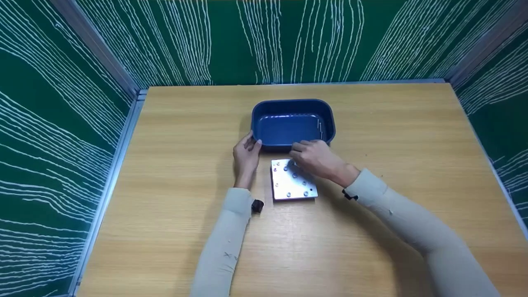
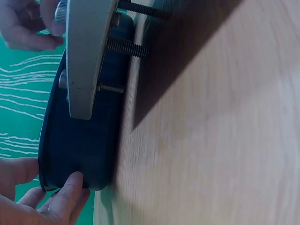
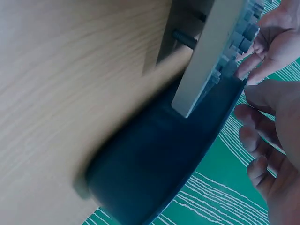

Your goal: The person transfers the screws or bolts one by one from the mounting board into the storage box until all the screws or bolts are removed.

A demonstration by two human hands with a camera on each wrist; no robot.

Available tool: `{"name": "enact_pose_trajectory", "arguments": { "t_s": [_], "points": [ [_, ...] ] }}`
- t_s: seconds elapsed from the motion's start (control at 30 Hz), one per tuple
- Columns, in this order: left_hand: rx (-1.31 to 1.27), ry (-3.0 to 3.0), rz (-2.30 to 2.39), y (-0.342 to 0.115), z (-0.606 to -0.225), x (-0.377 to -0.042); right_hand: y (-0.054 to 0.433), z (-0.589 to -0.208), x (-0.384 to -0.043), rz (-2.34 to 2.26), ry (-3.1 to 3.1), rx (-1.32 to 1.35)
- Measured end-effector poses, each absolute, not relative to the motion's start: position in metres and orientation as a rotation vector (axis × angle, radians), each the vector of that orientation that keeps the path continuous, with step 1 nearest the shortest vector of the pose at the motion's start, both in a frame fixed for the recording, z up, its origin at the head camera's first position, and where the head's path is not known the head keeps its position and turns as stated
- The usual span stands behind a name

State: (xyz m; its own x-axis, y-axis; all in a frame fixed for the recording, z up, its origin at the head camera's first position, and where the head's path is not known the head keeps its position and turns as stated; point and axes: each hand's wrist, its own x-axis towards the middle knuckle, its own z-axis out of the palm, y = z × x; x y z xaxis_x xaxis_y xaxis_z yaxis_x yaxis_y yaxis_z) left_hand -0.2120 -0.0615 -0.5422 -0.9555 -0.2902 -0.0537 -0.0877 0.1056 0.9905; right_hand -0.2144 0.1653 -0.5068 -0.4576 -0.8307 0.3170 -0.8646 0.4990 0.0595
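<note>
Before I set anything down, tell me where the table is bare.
Bare table: between left hand and the table's left edge, and right of the blue bin. Crowded: the middle, where bin, metal plate and right hand bunch.

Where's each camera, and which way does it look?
Head: worn on the head, looking forward and down at the table, blue tray and metal plate; left hand, right hand and sleeves show.
Left wrist: on that wrist, facing the plate's edge and tray's side; left hand bottom left, right hand top left.
Right wrist: on that wrist, looking at both too; right hand at right, left hand top right.
Both wrist views share the plate, tray and both hands.
</note>
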Motion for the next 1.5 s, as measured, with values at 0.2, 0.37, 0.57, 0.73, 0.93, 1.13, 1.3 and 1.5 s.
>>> {"name": "enact_pose_trajectory", "arguments": {
  "t_s": [0.2,0.37,0.57,0.73,0.93,1.13,1.3,1.5],
  "points": [
    [0.414,-2.214,-1.967,-0.061,-0.541,-0.213,0.164,-0.51,-0.212,0.138,-2.506,1.424],
    [0.446,-2.236,-1.962,-0.06,-0.542,-0.214,0.162,-0.515,-0.21,0.095,-2.527,1.397],
    [0.449,-2.263,-1.939,-0.061,-0.541,-0.213,0.159,-0.517,-0.208,0.092,-2.535,1.386],
    [0.431,-2.256,-1.934,-0.062,-0.541,-0.213,0.156,-0.516,-0.204,0.059,-2.534,1.392],
    [0.389,-2.226,-1.941,-0.061,-0.542,-0.214,0.154,-0.518,-0.204,0.059,-2.551,1.369],
    [0.404,-2.21,-1.956,-0.06,-0.544,-0.215,0.151,-0.519,-0.206,0.121,-2.624,1.367],
    [0.408,-2.22,-1.946,-0.06,-0.544,-0.215,0.147,-0.515,-0.207,0.167,-2.697,1.34],
    [0.424,-2.252,-1.94,-0.061,-0.543,-0.214,0.143,-0.51,-0.209,0.228,-2.724,1.36]
  ]
}}
